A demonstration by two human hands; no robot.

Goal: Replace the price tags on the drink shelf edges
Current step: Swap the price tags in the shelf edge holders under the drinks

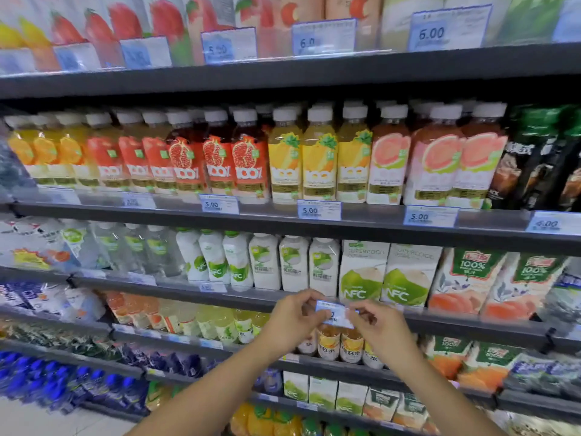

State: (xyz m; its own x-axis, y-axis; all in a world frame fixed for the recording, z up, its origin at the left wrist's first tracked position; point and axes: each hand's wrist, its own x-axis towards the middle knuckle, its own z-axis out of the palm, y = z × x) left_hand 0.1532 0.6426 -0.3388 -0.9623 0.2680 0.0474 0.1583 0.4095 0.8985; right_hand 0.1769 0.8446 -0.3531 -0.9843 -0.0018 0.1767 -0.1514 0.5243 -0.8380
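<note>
A small white and blue price tag (335, 314) is held between both hands in front of the dark shelf edge (456, 324) under the white coconut drink bottles (294, 262). My left hand (294, 320) pinches the tag's left end. Its right end is pinched by my right hand (382, 330). Whether the tag touches the shelf edge or is a little in front of it, I cannot tell. Other price tags sit in holders on the shelf above, such as the 5.00 tag (319, 210) and another 5.00 tag (430, 216).
Several dark shelves run across the view, packed with juice bottles (248, 158), green NFC coconut cartons (363, 273) and orange juice cartons (465, 281). Small orange bottles (328, 343) stand just below my hands. Blue-capped bottles (63, 382) fill the lower left.
</note>
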